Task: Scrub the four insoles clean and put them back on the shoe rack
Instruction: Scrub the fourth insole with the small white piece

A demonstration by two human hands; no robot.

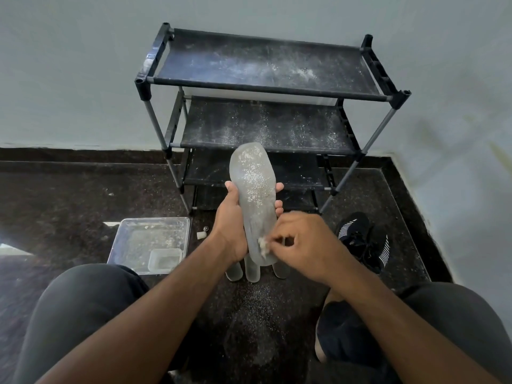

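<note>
My left hand [231, 223] grips the grey insole [256, 195] upright, toe toward 12 o'clock; my right hand [302, 239] pinches a white scrap [262, 243] against its heel; three insoles [252, 270] lie beneath; shoe rack [263, 90] at 12 o'clock, clear tray [151, 242] at 9

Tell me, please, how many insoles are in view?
4: one insole held up in the hands, three on the floor beneath it, left, middle, right, partly hidden.
</note>
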